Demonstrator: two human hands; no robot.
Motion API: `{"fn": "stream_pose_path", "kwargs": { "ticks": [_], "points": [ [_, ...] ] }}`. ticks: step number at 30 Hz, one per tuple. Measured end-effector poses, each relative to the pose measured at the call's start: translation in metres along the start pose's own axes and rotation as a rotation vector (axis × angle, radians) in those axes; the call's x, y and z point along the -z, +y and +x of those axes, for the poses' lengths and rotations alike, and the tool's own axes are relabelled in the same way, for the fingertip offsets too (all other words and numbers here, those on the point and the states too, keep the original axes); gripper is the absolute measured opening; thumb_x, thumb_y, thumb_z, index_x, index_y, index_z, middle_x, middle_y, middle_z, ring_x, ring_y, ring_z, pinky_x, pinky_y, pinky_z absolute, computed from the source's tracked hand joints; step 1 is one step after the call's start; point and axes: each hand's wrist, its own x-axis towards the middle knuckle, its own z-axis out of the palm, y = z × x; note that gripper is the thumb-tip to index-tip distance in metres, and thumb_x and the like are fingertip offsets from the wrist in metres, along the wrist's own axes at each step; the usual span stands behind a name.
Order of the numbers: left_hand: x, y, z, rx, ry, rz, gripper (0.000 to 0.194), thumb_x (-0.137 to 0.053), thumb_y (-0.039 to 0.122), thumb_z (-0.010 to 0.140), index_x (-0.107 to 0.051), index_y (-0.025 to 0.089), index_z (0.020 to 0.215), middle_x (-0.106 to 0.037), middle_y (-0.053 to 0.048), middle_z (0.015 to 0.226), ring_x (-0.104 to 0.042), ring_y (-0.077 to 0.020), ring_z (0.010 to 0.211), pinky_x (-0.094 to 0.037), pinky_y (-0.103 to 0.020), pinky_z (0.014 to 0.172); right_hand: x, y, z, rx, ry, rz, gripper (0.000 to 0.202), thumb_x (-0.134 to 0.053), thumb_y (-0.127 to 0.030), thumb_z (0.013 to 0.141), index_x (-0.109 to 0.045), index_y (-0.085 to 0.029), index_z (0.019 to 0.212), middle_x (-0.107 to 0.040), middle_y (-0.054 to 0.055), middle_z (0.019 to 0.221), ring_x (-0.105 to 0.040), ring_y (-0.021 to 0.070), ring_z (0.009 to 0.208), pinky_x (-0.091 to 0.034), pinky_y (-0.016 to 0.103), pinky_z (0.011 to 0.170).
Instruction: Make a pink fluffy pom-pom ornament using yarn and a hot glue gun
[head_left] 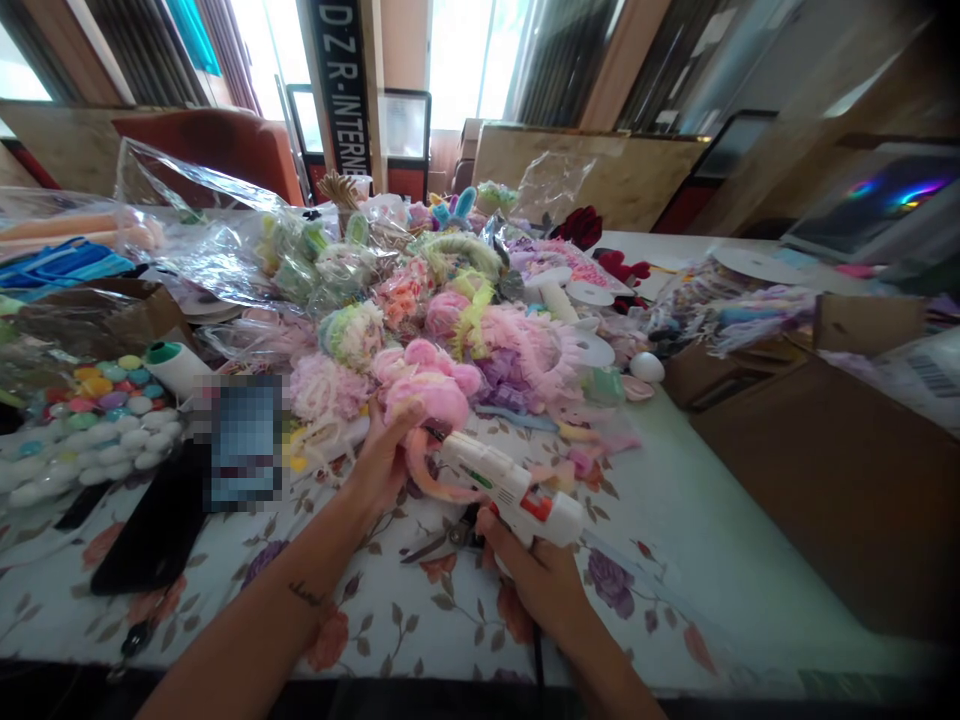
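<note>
My left hand [385, 455] is closed around a fluffy pink plush craft piece [429, 385] with rounded lobes on top. A pale pink-orange fuzzy strip [435, 482] hangs in a curve from its underside. In my right hand [529, 570] is a white hot glue gun [499, 477] with an orange-red part near its back end. Its dark nozzle points left and meets the lower side of the pink piece; whether they touch I cannot tell. Beneath the glue gun, a pair of scissors [442, 543] lies on the flowered tablecloth [375, 640], its handles partly hidden by my right hand.
Yarn, trims and plastic-wrapped crafts [450, 260] are heaped behind my hands. To the left lie a black phone [154, 520], a pixelated rectangle [246, 440], a thread spool [178, 370] and a bag of pompoms [112, 410]. A cardboard box [817, 470] fills the right side. A white ball [646, 367] sits beside the heap.
</note>
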Motion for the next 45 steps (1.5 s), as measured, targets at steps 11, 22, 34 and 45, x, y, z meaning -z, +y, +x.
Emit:
{"fn": "stream_pose_path", "kwargs": {
  "ticks": [11, 22, 34, 45],
  "points": [
    [0.0, -0.001, 0.0, -0.003, -0.009, 0.01, 0.052, -0.088, 0.03, 0.072, -0.064, 0.022, 0.117, -0.071, -0.002, 0.1, -0.068, -0.0205, 0.095, -0.057, -0.036, 0.091, -0.001, -0.003, -0.001, -0.005, -0.004, 0.025, 0.049, -0.067, -0.066, 0.083, -0.064, -0.021, 0.066, -0.058, 0.001, 0.052, -0.05, 0.0145, 0.047, -0.038, 0.027, 0.045],
    [0.001, 0.0, 0.0, 0.008, -0.006, 0.038, 0.046, -0.087, 0.032, 0.072, -0.066, 0.02, 0.111, -0.073, -0.004, 0.102, -0.069, -0.0238, 0.104, -0.056, -0.037, 0.094, 0.0, -0.006, -0.001, 0.005, -0.002, 0.036, 0.052, -0.066, -0.068, 0.083, -0.06, -0.022, 0.059, -0.056, 0.001, 0.05, -0.051, 0.0153, 0.047, -0.042, 0.028, 0.046],
    [-0.003, 0.001, -0.001, 0.003, 0.03, -0.005, 0.04, -0.087, 0.03, 0.072, -0.066, 0.019, 0.104, -0.074, -0.005, 0.099, -0.069, -0.025, 0.107, -0.056, -0.038, 0.095, -0.002, -0.008, -0.003, -0.04, -0.001, 0.037, 0.051, -0.069, -0.066, 0.081, -0.059, -0.022, 0.057, -0.056, 0.002, 0.049, -0.053, 0.0162, 0.046, -0.041, 0.029, 0.043],
    [-0.001, -0.001, 0.001, 0.015, 0.03, -0.026, 0.046, -0.089, 0.032, 0.071, -0.065, 0.02, 0.109, -0.074, -0.004, 0.102, -0.071, -0.0231, 0.105, -0.057, -0.036, 0.095, -0.002, -0.012, -0.007, -0.121, -0.043, 0.038, 0.051, -0.065, -0.066, 0.084, -0.055, -0.023, 0.057, -0.047, -0.003, 0.043, -0.047, 0.0138, 0.033, -0.035, 0.027, 0.033]
  ]
}}
